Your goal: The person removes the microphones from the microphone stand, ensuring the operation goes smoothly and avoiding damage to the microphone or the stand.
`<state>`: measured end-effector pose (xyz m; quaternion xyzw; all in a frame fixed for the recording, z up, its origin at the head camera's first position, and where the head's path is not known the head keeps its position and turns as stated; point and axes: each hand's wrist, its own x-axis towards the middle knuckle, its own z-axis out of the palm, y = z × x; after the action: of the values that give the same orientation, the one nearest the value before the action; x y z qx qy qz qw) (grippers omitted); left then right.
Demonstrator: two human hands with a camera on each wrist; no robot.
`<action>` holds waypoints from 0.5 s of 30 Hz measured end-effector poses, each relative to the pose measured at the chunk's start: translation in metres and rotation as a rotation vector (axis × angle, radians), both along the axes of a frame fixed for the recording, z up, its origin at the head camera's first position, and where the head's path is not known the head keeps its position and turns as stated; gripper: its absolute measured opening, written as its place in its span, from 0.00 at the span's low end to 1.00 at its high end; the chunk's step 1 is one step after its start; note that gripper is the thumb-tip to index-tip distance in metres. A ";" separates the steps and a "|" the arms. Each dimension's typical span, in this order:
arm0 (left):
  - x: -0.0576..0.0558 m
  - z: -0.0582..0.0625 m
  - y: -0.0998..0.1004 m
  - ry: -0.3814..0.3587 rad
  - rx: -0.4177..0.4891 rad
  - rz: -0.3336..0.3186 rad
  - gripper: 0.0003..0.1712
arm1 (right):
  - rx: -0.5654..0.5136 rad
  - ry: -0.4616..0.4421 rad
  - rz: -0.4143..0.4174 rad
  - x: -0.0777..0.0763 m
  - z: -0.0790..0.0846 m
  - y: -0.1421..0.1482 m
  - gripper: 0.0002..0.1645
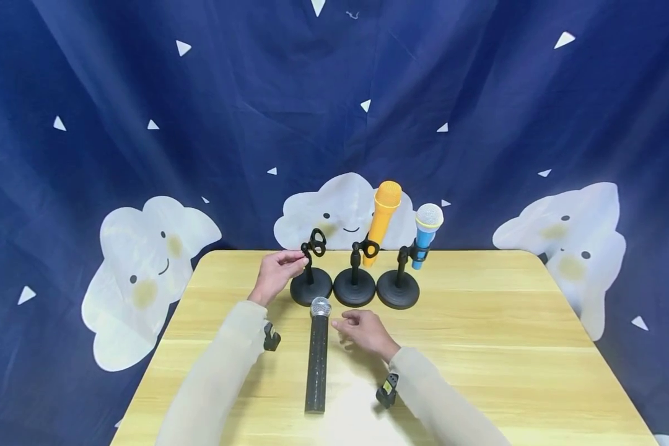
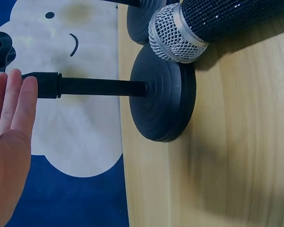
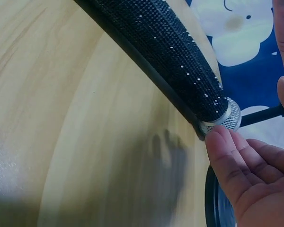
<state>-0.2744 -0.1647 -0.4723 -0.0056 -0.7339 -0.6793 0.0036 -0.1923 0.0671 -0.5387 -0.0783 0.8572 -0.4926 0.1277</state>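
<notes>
My left hand pinches the upper neck of the leftmost black microphone stand, just below its ring-shaped clip. In the left wrist view, the fingers lie against the stand's joint. A black microphone with glittering specks and a silver mesh head lies on the table in front of that stand. To its right, my right hand hovers with loosely bent fingers, holding nothing. The right wrist view shows its fingertips close to the mesh head; whether they touch is unclear there.
A middle stand holds a yellow microphone, tilted. The right stand carries a blue microphone with a white head. All stand near the back edge of the wooden table, before a dark blue curtain.
</notes>
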 end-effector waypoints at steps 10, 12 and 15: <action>0.004 -0.007 0.006 -0.035 0.001 -0.063 0.18 | -0.016 0.028 0.005 -0.004 0.012 0.008 0.35; 0.005 -0.007 0.008 -0.035 -0.012 -0.073 0.19 | -0.012 0.025 0.004 -0.005 0.013 0.010 0.35; 0.005 -0.008 0.011 -0.027 -0.021 -0.085 0.20 | -0.011 0.026 -0.002 -0.005 0.014 0.012 0.34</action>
<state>-0.2692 -0.1538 -0.4800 -0.0276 -0.7400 -0.6711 -0.0352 -0.1977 0.0792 -0.5252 -0.0847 0.8562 -0.4963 0.1158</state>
